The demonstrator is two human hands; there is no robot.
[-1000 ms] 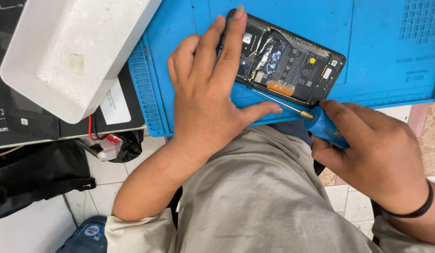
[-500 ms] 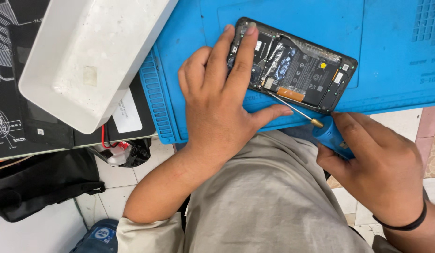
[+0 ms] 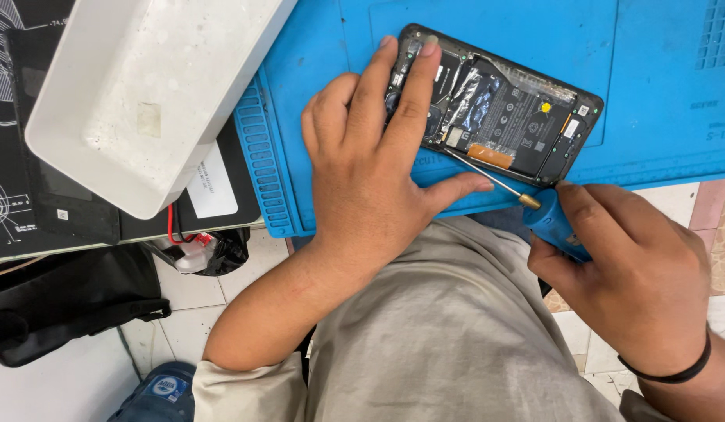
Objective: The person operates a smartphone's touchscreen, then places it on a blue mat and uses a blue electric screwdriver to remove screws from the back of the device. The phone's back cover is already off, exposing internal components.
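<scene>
At the far left, a white plastic tray [image 3: 143,94] lies upside down, partly over the edge of a blue work mat [image 3: 659,117]. On this mat lies the opened phone [image 3: 511,117], tilted, without its back cover: a black frame, a dark battery with silver foil, small boards, a yellow dot and an orange strip near the lower edge. The left hand [image 3: 378,187] presses flat on the left end of the phone, fingers slightly spread, thumb stretched along the mat edge. The right hand [image 3: 628,273] has its fingers closed around the blue handle of a screwdriver [image 3: 534,207], whose thin metal shaft reaches the lower edge of the phone.
</scene>
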